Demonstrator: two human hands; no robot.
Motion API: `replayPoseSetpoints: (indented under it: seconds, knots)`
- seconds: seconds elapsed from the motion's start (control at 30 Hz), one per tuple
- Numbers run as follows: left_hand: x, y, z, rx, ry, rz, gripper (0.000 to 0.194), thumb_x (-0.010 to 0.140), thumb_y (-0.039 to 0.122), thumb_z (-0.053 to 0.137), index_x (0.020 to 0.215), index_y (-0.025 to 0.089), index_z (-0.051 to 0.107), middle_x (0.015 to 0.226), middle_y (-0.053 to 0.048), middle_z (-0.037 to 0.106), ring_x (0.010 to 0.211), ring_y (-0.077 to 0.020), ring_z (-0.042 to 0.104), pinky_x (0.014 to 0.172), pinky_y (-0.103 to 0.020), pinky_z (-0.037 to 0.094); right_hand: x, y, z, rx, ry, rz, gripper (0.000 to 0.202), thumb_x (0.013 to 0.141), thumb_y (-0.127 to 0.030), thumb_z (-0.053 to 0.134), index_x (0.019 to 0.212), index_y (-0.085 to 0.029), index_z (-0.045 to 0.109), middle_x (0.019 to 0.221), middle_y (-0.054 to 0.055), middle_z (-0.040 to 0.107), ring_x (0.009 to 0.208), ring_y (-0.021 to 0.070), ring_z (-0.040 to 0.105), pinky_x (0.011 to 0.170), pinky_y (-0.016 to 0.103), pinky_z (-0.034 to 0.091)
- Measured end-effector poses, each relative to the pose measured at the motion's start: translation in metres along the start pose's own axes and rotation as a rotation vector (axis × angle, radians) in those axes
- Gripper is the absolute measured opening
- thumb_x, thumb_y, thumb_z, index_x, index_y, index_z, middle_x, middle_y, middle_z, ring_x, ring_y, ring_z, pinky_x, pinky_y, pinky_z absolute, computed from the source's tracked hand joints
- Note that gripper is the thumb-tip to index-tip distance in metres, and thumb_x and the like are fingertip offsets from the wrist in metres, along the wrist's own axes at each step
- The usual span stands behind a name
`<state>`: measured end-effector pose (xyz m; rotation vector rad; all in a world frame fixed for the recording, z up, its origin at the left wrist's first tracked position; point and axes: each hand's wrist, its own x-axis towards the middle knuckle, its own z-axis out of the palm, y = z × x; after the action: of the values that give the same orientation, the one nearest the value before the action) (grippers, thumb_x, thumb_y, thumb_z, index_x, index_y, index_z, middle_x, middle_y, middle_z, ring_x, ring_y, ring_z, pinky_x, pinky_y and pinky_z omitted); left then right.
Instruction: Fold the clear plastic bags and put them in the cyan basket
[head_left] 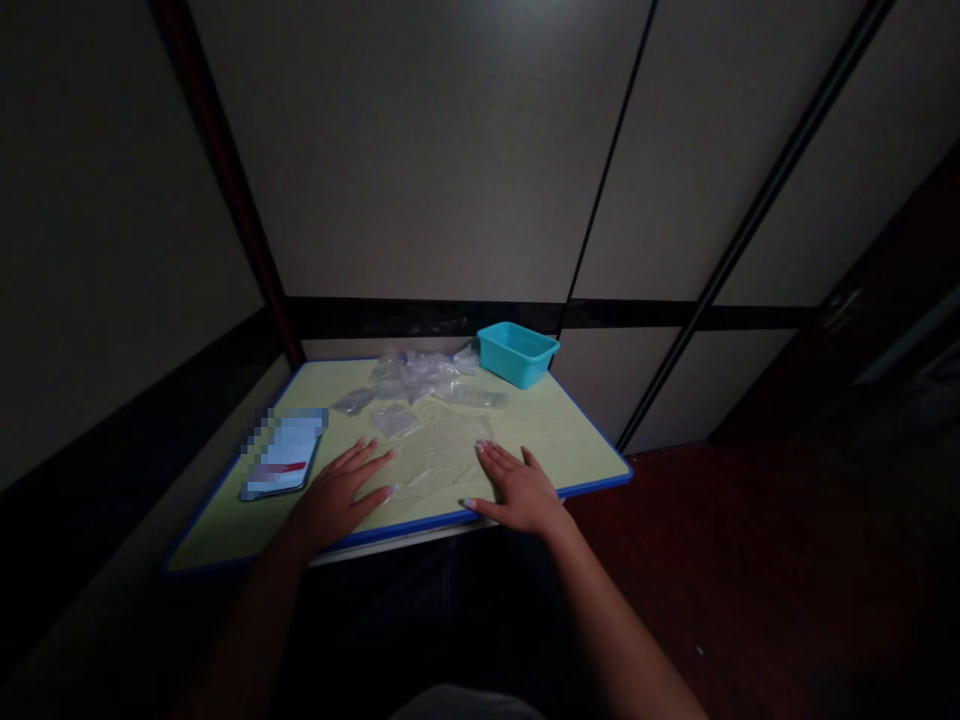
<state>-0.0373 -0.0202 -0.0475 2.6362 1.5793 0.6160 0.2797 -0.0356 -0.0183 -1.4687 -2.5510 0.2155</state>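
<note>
A clear plastic bag (442,450) lies flat on the yellow tabletop between my hands. My left hand (341,497) rests with its fingers spread at the bag's left side. At the right side, my right hand (521,490) lies flat, fingers apart, its fingertips at the bag's edge. Neither hand grips anything. Just beyond the flat bag are a small folded clear packet (395,420) and a heap of crumpled clear plastic (420,375).
A turquoise bin (517,355) stands at the table's back right corner. On the left lies a phone or tablet (289,450), partly pixelated. The blue-edged table (585,455) stands against wall panels (450,150).
</note>
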Motion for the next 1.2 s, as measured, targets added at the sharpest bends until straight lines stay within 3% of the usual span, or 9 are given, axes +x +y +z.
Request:
replayPoseSetpoints:
  seconds: [0.37, 0.6, 0.87, 1.0, 1.1, 1.2]
  knots:
    - [-0.001, 0.016, -0.010, 0.045, -0.072, -0.073, 0.054, 0.085, 0.051, 0.049, 0.133, 0.024, 0.048, 0.142, -0.010, 0.041, 0.135, -0.0291, 0.029, 0.106, -0.049, 0.029, 0.001, 0.002, 0.004, -0.013, 0.020, -0.016, 0.086, 0.079, -0.074, 0.033, 0.146, -0.021, 0.018, 0.149, 0.009, 0.025, 0.137, 0.0268, 0.023, 0.108, 0.057, 0.013]
    - [-0.001, 0.016, -0.010, 0.031, -0.040, -0.050, 0.054, 0.086, 0.050, 0.048, 0.133, 0.023, 0.048, 0.142, -0.011, 0.041, 0.133, -0.0276, 0.032, 0.106, -0.047, 0.030, 0.001, 0.003, 0.005, -0.015, 0.034, -0.024, 0.085, 0.080, -0.073, 0.034, 0.146, -0.023, 0.016, 0.149, 0.008, 0.024, 0.137, 0.0268, 0.024, 0.108, 0.059, 0.013]
    - [-0.003, 0.017, -0.009, 0.038, -0.015, -0.050, 0.049, 0.086, 0.046, 0.049, 0.130, 0.025, 0.051, 0.141, -0.008, 0.043, 0.133, -0.0266, 0.033, 0.106, -0.045, 0.030, -0.005, 0.008, 0.007, 0.038, 0.165, -0.071, 0.077, 0.082, -0.063, 0.044, 0.146, -0.030, 0.015, 0.151, 0.005, 0.020, 0.138, 0.0258, 0.021, 0.106, 0.057, 0.022]
    - [-0.003, 0.017, -0.010, 0.033, -0.034, -0.048, 0.046, 0.086, 0.045, 0.050, 0.129, 0.029, 0.053, 0.142, -0.007, 0.041, 0.134, -0.0278, 0.031, 0.106, -0.046, 0.030, -0.009, 0.013, 0.007, 0.126, 0.225, -0.124, 0.061, 0.085, -0.053, 0.048, 0.140, -0.030, 0.035, 0.147, 0.006, 0.033, 0.136, 0.0260, 0.027, 0.106, 0.055, 0.024]
    - [-0.003, 0.017, -0.010, 0.032, -0.036, -0.054, 0.045, 0.086, 0.045, 0.051, 0.129, 0.030, 0.052, 0.143, -0.006, 0.041, 0.134, -0.0278, 0.030, 0.106, -0.046, 0.031, -0.012, 0.016, 0.004, 0.218, 0.233, -0.184, 0.042, 0.086, -0.047, 0.050, 0.124, -0.032, 0.055, 0.141, 0.004, 0.043, 0.134, 0.0267, 0.031, 0.105, 0.055, 0.026]
    - [-0.003, 0.017, -0.010, 0.026, -0.019, -0.051, 0.046, 0.086, 0.045, 0.051, 0.129, 0.029, 0.052, 0.143, -0.005, 0.041, 0.134, -0.0269, 0.031, 0.107, -0.045, 0.030, -0.014, 0.018, 0.001, 0.295, 0.222, -0.226, 0.028, 0.087, -0.044, 0.051, 0.108, -0.034, 0.066, 0.137, 0.001, 0.049, 0.132, 0.0268, 0.034, 0.104, 0.055, 0.027]
